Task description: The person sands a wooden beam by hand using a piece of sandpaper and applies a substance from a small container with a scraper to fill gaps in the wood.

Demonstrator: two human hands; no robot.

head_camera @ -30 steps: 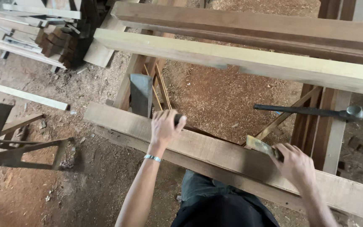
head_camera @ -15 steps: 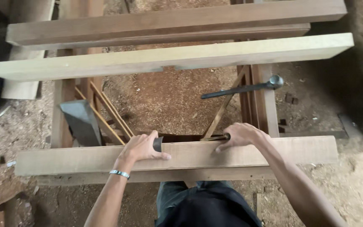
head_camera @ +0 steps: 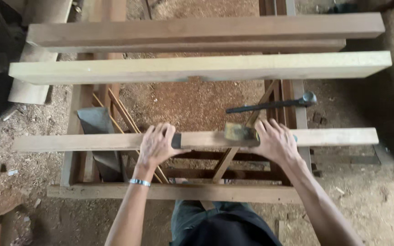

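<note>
Between the two grips the narrow plank point(head_camera: 334, 136) carries a small dark-and-yellow block point(head_camera: 240, 133) tight against the right hand point(head_camera: 277, 143), so only the stretch toward the left hand point(head_camera: 157, 146) is bare; outward of each grip the plank runs clear to its ends. Beyond the grips an open gap shows sawdust floor point(head_camera: 192, 102), bounded by the pale beam point(head_camera: 115, 70) and crossed on the right by a dark metal bar clamp point(head_camera: 270, 105); below the grips, frame rails point(head_camera: 178, 192), slanted braces and a grey blade point(head_camera: 97, 136) crowd the space.
</note>
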